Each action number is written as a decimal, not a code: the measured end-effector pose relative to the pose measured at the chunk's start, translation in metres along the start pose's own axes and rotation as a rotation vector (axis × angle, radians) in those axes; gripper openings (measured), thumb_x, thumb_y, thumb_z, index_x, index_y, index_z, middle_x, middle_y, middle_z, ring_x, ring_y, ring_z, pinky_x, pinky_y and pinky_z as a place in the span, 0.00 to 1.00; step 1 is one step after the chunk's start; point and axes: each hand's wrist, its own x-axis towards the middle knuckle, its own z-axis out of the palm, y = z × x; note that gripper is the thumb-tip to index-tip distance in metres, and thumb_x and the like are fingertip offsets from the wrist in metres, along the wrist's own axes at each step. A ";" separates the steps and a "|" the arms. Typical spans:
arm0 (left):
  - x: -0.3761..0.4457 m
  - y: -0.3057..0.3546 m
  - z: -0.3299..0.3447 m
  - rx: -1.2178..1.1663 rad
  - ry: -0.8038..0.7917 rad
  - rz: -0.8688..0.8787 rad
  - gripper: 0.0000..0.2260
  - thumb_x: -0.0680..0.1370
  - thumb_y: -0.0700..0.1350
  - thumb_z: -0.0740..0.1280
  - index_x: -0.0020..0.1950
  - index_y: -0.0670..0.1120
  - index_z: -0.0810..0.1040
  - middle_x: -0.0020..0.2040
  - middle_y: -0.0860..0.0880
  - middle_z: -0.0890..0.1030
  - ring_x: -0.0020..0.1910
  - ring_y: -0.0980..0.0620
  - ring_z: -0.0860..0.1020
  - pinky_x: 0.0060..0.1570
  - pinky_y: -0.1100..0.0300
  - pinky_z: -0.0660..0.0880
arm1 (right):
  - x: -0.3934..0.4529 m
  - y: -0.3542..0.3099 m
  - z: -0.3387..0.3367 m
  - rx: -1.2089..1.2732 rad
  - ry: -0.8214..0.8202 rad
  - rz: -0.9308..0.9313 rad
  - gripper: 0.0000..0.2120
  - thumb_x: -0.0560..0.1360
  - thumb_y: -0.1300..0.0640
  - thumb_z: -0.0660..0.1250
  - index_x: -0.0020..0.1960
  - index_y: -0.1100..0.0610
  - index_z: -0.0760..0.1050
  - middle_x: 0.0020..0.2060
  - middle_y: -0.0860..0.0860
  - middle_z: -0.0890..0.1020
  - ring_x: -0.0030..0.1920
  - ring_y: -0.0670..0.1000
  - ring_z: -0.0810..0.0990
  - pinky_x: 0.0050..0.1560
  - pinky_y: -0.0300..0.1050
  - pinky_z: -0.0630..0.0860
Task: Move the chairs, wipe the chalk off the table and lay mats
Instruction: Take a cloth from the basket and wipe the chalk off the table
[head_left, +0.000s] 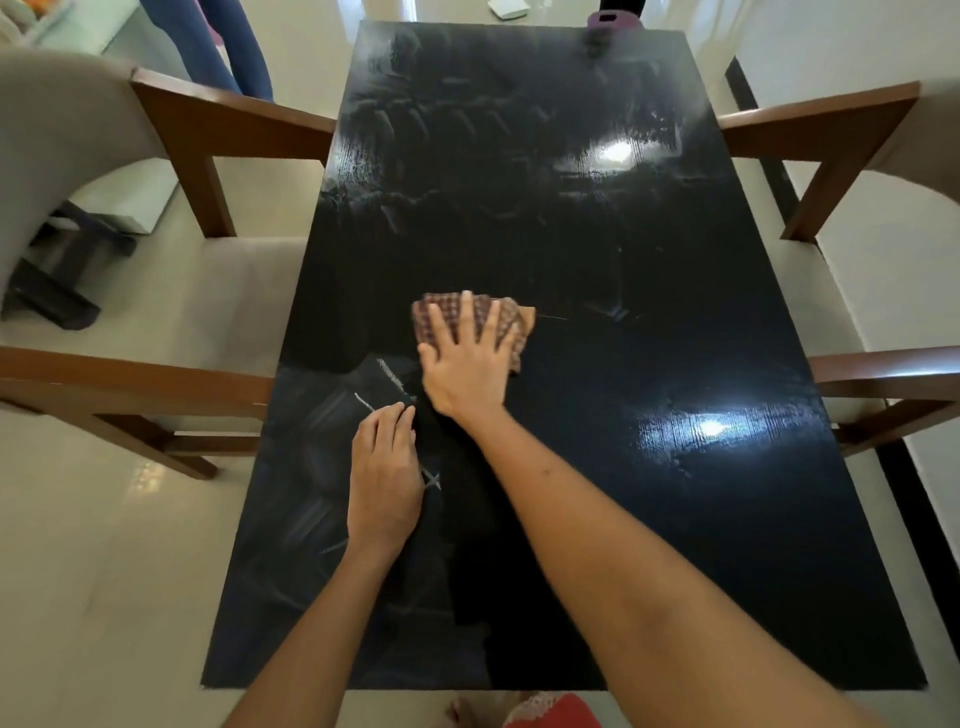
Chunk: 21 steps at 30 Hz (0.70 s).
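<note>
Nearest the near edge of the table (675, 545): left hand (384, 483), fingers straight, resting flat on the top and holding nothing. Just beyond it, faint chalk marks (392, 376) on the dark surface. Right hand (467, 364) a bit further in, fingers spread, pressing a checked cloth (511, 317) flat near the table's middle. Armchairs pulled up on both sides, left chair (156, 291) and right chair (857, 291). Purple object (608, 23) at the far edge.
</note>
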 end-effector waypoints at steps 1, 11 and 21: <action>0.000 0.000 0.000 -0.006 -0.007 0.006 0.15 0.77 0.34 0.64 0.63 0.35 0.75 0.60 0.39 0.77 0.61 0.41 0.73 0.63 0.47 0.71 | -0.002 -0.015 0.003 0.006 -0.005 -0.048 0.26 0.80 0.41 0.48 0.78 0.42 0.52 0.79 0.54 0.49 0.76 0.66 0.42 0.72 0.69 0.38; -0.001 0.000 -0.002 -0.032 -0.004 0.001 0.14 0.78 0.35 0.63 0.63 0.36 0.76 0.61 0.40 0.77 0.63 0.42 0.73 0.65 0.47 0.70 | 0.017 0.070 -0.015 -0.044 0.004 0.035 0.26 0.81 0.39 0.47 0.78 0.40 0.51 0.79 0.51 0.48 0.77 0.66 0.44 0.71 0.71 0.39; 0.001 -0.004 -0.005 -0.163 -0.001 -0.041 0.14 0.79 0.36 0.63 0.63 0.36 0.76 0.61 0.42 0.77 0.63 0.44 0.72 0.64 0.48 0.71 | 0.012 0.151 -0.033 0.004 0.029 0.430 0.26 0.81 0.40 0.44 0.78 0.42 0.46 0.79 0.51 0.43 0.77 0.63 0.39 0.73 0.68 0.38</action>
